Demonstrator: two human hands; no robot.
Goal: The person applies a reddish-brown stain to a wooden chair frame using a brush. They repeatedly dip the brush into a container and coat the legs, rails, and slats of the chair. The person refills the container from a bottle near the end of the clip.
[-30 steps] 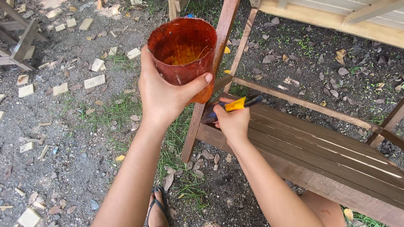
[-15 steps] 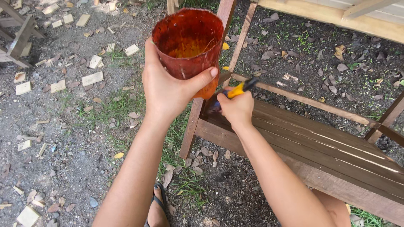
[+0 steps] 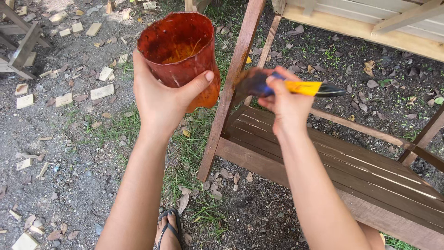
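Your left hand (image 3: pixel 159 99) grips the cut-open orange container (image 3: pixel 180 53) at 11 o'clock, thumb across its stained, translucent wall; keep it level. Your right hand (image 3: pixel 286 99) clenches the yellow-handled paintbrush (image 3: pixel 296 87), bristles blurred, against the slanted wooden leg (image 3: pixel 231 90) at 12 o'clock. Stroke along the grain. The slatted shelf (image 3: pixel 351 162) at 4 o'clock looks evenly brown, its boards flat and smooth.

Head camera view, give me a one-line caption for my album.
Left hand holds a stained orange cup while the right hand presses a yellow-handled paintbrush against a wooden frame leg.
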